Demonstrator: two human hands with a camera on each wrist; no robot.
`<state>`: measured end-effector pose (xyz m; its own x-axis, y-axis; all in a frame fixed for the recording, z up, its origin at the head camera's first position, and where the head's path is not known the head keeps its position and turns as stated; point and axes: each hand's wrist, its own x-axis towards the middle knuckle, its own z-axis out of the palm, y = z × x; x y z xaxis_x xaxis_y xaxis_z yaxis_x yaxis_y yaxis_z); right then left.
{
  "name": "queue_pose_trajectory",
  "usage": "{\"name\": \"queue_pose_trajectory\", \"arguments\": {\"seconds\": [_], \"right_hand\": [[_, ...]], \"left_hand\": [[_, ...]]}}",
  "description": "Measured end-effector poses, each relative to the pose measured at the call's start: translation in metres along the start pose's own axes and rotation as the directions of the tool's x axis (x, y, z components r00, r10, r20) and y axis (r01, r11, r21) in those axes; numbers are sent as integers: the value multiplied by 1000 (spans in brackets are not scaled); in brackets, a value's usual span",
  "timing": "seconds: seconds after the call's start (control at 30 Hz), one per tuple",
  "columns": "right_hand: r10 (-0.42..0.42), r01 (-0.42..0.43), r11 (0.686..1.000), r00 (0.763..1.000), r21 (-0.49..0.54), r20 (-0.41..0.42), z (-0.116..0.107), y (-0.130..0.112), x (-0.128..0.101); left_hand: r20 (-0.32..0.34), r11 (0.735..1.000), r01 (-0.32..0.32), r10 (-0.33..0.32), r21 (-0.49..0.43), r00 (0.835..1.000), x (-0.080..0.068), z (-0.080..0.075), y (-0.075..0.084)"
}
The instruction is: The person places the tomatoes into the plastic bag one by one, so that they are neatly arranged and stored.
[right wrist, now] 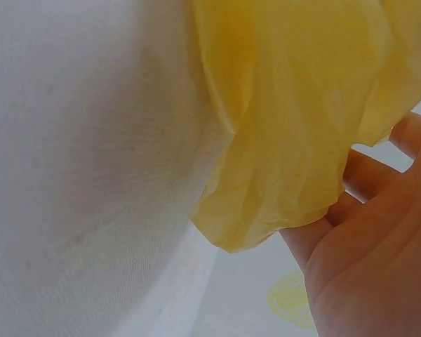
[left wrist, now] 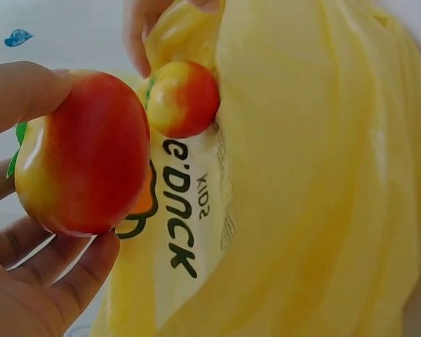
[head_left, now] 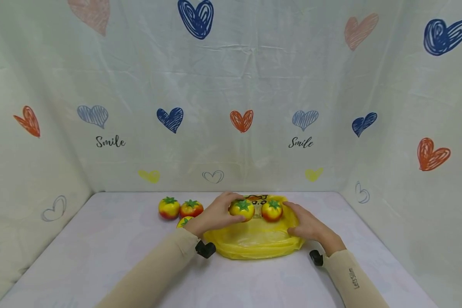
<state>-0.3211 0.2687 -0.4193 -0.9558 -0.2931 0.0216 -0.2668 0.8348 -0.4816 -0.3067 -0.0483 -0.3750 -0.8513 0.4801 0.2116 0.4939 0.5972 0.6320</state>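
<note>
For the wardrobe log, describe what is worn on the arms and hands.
Both hands, left hand and right hand, are bare. Long beige sleeves cover both arms; the right sleeve carries small dark lettering. A black wrist-mounted device sits at each cuff.

A glossy, smooth toy tomato (left wrist: 81, 154) is sitting in the left hand (head_left: 215, 214) beside a thin, crinkled yellow plastic bag (head_left: 254, 239) with a soft sheen, while matt white cloth is covering the table (head_left: 100, 256) and creased printed fabric is forming the backdrop (head_left: 231, 85).
</note>
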Motion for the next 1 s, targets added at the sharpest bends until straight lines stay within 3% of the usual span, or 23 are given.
{"name": "queue_pose_trajectory", "arguments": {"seconds": [0.33, 0.83, 1.0], "right_hand": [[-10, 10, 1000, 1000, -7, -7, 0, 1, 0], [-21, 20, 1000, 1000, -14, -13, -1, 2, 0], [-25, 24, 1000, 1000, -7, -11, -1, 2, 0]], "left_hand": [[18, 995, 42, -44, 91, 999, 17, 7, 3], [63, 993, 82, -88, 88, 994, 36, 18, 4], [69, 989, 123, -128, 78, 989, 39, 22, 2]]}}
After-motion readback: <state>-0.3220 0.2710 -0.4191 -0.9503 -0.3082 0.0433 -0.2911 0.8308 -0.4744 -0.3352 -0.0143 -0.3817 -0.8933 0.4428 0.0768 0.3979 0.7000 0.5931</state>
